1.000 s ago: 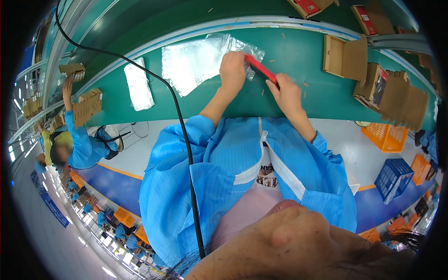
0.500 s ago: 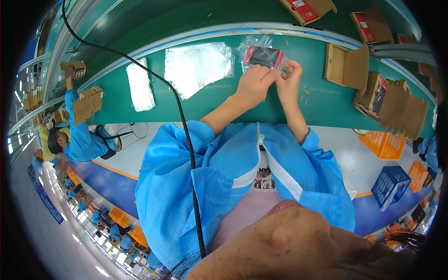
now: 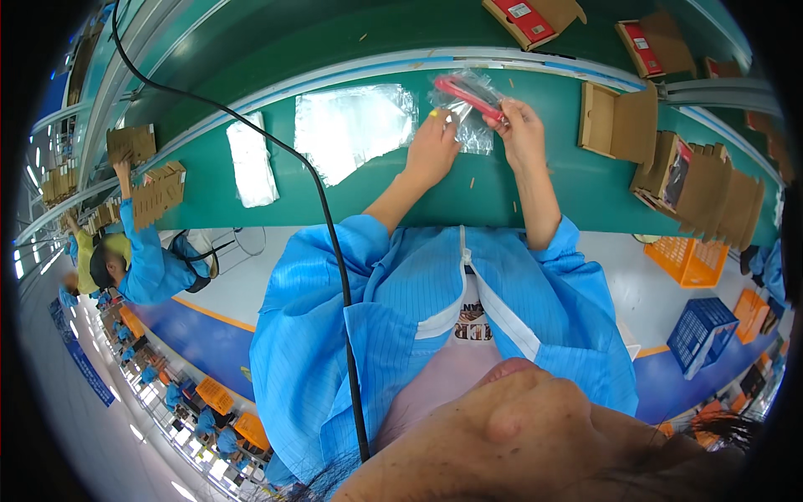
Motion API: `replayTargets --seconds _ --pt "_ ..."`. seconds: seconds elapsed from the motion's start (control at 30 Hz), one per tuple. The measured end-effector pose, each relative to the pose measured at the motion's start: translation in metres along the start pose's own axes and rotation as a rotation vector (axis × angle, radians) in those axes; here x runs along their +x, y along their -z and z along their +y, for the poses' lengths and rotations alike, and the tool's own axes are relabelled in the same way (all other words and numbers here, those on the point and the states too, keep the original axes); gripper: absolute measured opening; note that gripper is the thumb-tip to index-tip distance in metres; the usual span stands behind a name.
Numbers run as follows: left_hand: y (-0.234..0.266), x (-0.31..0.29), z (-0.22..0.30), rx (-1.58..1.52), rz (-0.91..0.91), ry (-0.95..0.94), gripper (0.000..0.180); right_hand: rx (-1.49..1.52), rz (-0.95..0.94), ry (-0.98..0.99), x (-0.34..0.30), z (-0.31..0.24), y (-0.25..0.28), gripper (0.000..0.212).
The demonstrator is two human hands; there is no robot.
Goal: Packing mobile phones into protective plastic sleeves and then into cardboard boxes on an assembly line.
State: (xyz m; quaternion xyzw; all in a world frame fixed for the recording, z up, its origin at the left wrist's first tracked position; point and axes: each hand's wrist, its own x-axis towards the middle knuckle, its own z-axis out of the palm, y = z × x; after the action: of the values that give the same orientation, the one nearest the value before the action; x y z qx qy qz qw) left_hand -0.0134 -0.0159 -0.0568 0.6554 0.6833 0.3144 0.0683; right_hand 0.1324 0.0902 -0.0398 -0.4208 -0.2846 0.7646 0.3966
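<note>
A flat red-edged device (image 3: 471, 94) with a dark face sits tilted in a clear plastic bag (image 3: 478, 138) over the green table. My right hand (image 3: 523, 138) is closed on the device's right end, through the bag's film. At the bag's left edge is my left hand (image 3: 431, 151), fingers bent and apparently pinching the film; the exact contact is hard to make out. Something small and yellow shows at its fingertips. Left of my hands lies a stack of clear plastic bags (image 3: 355, 130), and beyond it a narrower white plastic stack (image 3: 253, 159).
An open cardboard box (image 3: 615, 121) and a row of upright cardboard boxes (image 3: 703, 188) stand at the right. Boxes with red contents (image 3: 527, 21) sit beyond the table's rail. A black cable (image 3: 314, 167) hangs across the view. A co-worker (image 3: 155, 259) handles cardboard at far left.
My left hand has moved left, away from the right hand. The device has tipped from face-up to a steeper tilt, showing its red edge. The co-worker's cardboard has shifted.
</note>
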Motion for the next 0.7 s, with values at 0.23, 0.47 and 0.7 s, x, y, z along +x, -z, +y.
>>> replayTargets --seconds 0.23,0.47,0.7 --pt "0.018 0.029 0.025 0.218 0.122 0.097 0.041 0.065 0.009 0.431 -0.021 -0.059 -0.022 0.014" --pt "0.002 0.104 0.05 -1.825 -0.314 1.121 0.021 -1.037 -0.071 0.891 -0.074 -0.087 0.023 0.012" --pt "-0.046 0.159 0.109 -1.322 0.133 0.383 0.027 -0.759 0.644 0.397 -0.105 -0.079 0.132 0.045"
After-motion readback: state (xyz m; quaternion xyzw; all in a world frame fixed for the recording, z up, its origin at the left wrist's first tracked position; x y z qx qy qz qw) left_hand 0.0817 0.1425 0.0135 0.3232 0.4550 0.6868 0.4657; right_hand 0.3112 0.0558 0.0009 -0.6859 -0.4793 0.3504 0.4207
